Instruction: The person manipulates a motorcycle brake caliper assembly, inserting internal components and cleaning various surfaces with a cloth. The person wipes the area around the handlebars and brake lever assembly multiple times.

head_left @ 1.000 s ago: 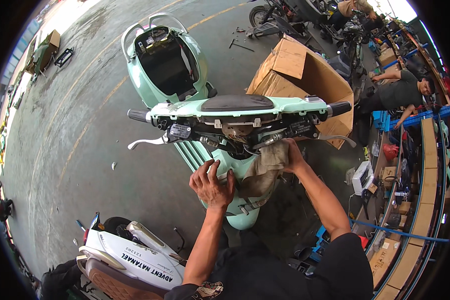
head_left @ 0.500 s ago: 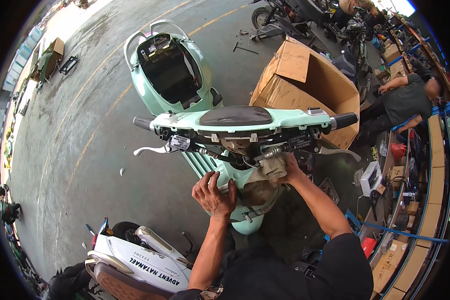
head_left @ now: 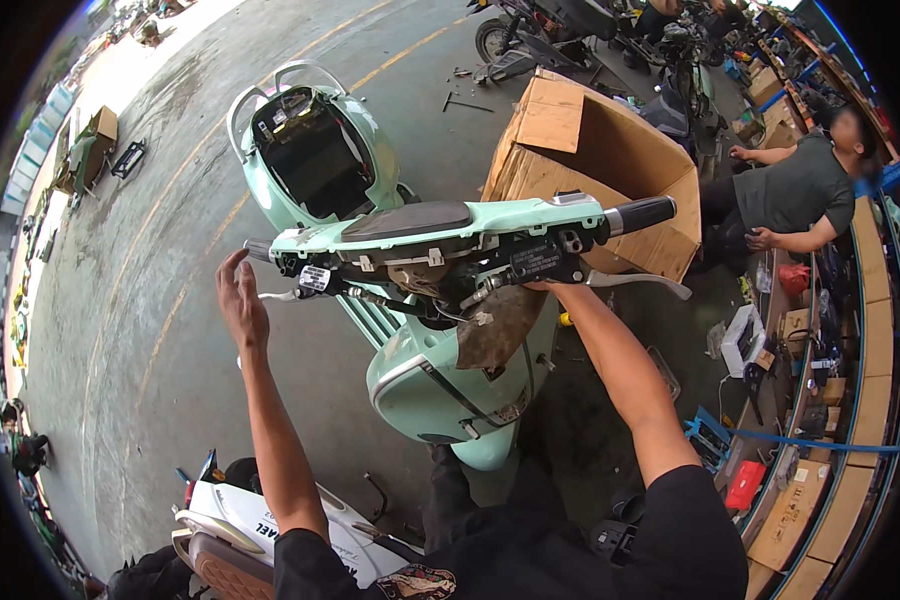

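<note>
the mint-green scooter (head_left: 425,395) stands on the floor (head_left: 170,400) directly before the person, its front end toward them and its open seat well (head_left: 315,155) at the far side, so the handlebar (head_left: 410,265) lies crosswise within reach of both arms. the left hand (head_left: 242,310) is raised at the grip (head_left: 258,250) on that side, fingers loosely stretched rather than wrapped round it; whether their tips touch is hard to tell, though such a place would suit steadying or turning the bar. the right hand (head_left: 543,287) goes in beneath the bar, mostly hidden behind it, next to a brown cloth (head_left: 500,325) draped over the scooter's front; i cannot tell whether its fingers clench the cloth or are free. the cloth probably lies there to guard or wipe the paint near the bare wiring (head_left: 420,280), which shows because the bar's near side is uncovered. beyond the right grip (head_left: 642,215), an open cardboard box (head_left: 595,170) sits on the floor, perhaps close by for parts, while a co-worker (head_left: 795,195) is farther right, beside the shelving (head_left: 865,330).
</note>
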`<state>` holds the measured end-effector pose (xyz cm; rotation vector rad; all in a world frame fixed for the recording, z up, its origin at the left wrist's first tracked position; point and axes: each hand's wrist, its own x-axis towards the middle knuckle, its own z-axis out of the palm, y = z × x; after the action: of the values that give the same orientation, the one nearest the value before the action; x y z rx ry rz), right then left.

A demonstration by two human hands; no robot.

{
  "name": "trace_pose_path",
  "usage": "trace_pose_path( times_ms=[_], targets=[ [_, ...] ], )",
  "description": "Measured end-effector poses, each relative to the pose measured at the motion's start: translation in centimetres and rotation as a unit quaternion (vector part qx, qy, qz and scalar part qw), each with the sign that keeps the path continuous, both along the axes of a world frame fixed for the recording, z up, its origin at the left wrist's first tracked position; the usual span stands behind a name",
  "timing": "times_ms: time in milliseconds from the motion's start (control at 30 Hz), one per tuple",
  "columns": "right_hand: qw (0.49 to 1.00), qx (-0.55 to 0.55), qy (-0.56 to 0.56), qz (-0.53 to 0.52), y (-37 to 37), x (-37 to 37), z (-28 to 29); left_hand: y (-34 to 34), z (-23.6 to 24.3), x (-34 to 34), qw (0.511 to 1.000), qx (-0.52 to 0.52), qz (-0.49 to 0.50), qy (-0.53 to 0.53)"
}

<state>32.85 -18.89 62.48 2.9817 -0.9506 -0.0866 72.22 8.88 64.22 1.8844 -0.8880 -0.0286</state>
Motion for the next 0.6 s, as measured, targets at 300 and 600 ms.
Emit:
trace_pose_path(
  times_ms=[300, 600],
  targets=[
    [0.981, 0.169, -0.092, 0.009, -0.9, -0.1, -1.9, -4.5, -0.4, 2.9, 0.956, 0.199, -0.076, -0.203],
    [0.894, 0.242, -0.345, 0.153, 8.3, -8.8, -1.3, -4.1, -4.4, 3.8, 0.956, 0.235, -0.074, -0.157]
  ],
)
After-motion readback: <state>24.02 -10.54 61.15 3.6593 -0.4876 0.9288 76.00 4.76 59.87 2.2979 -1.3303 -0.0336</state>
